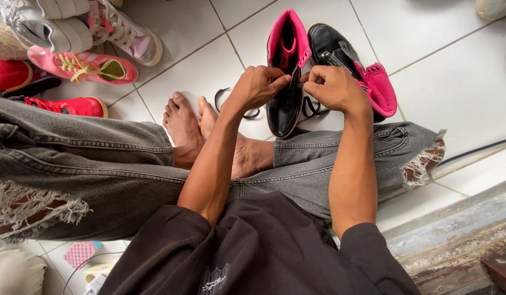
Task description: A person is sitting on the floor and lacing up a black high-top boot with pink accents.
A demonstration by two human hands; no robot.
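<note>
1. Hands met at upper centre of the frame: left hand [257, 86] and right hand [330, 87] both pinched closed on a black shoelace [312, 106] at the collar of a black high-top shoe [286, 104].
2. Shoe stood on the white tiled floor [198, 71], toe toward the person's crossed bare feet [188, 125], pink lining open at the top.
3. Its pair, a second black-and-pink high-top [348, 60], lay tipped over just beside it, right of centre, touching or nearly so; could not tell which.
4. Another loose lace loop [223, 101] lay on the tile between the feet and the shoe.
5. Risk, my read: the thin lace could slip from the fingertip pinch, since both grips looked small. A pull could also tip the upright shoe, as nothing braced it.
6. Materials: shoe upper smooth and slightly glossy, leather-like; lining soft, padded, bright pink; lace flat and limp.
7. Grey jeans [100, 158] coarse, frayed at both knees; dark sleeves matte.
8. Pile of sneakers [83, 49] at upper left: pink, red and white, mesh and canvas looking.
</note>
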